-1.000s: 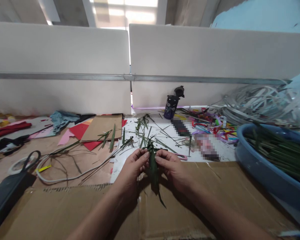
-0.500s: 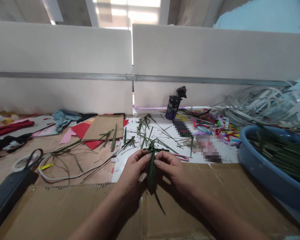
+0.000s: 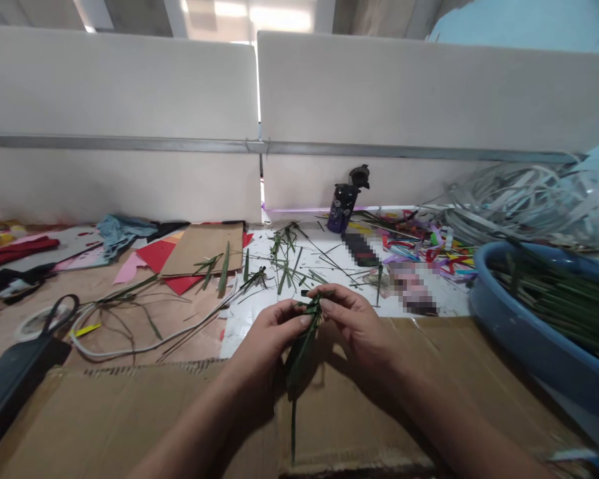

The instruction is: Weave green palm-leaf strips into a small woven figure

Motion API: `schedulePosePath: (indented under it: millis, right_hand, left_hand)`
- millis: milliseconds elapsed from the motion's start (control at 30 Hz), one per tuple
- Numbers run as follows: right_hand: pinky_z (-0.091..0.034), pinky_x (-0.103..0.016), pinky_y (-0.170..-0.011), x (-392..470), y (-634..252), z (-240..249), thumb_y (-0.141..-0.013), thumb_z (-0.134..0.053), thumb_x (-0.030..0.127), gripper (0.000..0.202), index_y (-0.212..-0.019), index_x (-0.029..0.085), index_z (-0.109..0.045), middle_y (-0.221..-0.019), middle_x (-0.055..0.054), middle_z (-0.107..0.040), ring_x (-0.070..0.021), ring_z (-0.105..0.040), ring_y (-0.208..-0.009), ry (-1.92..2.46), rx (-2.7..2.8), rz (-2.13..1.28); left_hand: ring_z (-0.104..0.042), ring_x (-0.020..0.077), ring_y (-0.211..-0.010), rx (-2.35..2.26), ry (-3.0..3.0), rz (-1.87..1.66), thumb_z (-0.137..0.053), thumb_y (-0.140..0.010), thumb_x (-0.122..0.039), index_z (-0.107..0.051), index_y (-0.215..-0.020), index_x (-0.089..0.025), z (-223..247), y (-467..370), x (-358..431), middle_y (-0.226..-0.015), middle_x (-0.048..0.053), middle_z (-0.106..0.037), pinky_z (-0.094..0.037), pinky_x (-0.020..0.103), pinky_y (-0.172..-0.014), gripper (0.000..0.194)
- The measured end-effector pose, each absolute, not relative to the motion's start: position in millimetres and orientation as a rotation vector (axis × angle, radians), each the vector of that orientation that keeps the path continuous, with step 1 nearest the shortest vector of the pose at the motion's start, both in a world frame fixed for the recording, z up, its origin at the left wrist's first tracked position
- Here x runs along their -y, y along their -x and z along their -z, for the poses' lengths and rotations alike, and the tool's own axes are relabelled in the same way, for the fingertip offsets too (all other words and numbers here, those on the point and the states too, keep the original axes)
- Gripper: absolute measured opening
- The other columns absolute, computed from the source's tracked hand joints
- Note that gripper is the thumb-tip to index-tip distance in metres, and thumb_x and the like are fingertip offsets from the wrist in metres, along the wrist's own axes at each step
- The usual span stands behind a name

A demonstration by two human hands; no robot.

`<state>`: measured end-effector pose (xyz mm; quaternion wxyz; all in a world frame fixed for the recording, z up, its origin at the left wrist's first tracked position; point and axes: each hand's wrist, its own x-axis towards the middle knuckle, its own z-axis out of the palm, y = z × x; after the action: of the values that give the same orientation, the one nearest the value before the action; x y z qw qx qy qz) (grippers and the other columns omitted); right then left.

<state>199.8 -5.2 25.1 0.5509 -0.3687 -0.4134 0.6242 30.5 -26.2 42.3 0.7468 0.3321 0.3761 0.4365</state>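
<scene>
Between my two hands is a piece of folded green leaf (image 3: 299,356), its broad body hanging down and a thin strip trailing below it. My left hand (image 3: 277,329) is closed, thumb and fingers pinching the leaf piece near its top from the left. From the right, my right hand (image 3: 349,319) pinches the upper end, where short leaf ends stick out; its fingers curl over the top. Exact folds under the fingertips are hidden. Both hands are above a cardboard sheet (image 3: 180,412).
A blue tub (image 3: 499,319) of long green leaves stands at right. Leaf scraps (image 3: 284,243) litter the white surface ahead, before a dark bottle (image 3: 343,207) with its lid up. Coloured strips, coiled white strapping (image 3: 519,193), a black pouch (image 3: 24,379) and a white cable lie around.
The leaf piece has tilted, its top now leaning right and its thin strip hanging straighter down. My right hand has risen slightly and turned over the top end. The view has shifted a little.
</scene>
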Motion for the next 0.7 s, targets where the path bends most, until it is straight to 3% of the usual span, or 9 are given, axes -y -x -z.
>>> schedulePosePath:
  millis: [233, 700]
  right_hand:
    - [-0.049, -0.037, -0.089, -0.8, -198.0, -13.2, -0.075, -0.093, 0.034, 0.02, -0.09, 0.027, -0.082, -0.093, -0.002, -0.075, -0.0214, -0.065, -0.09, 0.837, 1.003, -1.404]
    - [-0.049, -0.038, -0.091, -2.7, -197.2, -6.7, -0.079, -0.092, 0.036, 0.018, -0.091, 0.028, -0.082, -0.093, -0.002, -0.075, -0.0217, -0.063, -0.091, 0.836, 1.015, -1.371]
  left_hand:
    - [-0.066, 0.0138, -0.066, -0.849, -0.717, -0.997, -0.09, -0.075, -0.027, -0.079, -0.094, -0.017, -39.5, -31.1, 21.2, -0.08, 0.005, -0.074, -0.049, 0.023, -0.061, 0.024]
    - [-0.067, 0.0145, -0.063, -0.869, -0.672, -1.034, -0.094, -0.072, -0.033, -0.073, -0.093, -0.02, -33.7, -34.7, 20.0, -0.076, 0.002, -0.072, -0.052, 0.025, -0.062, 0.033]
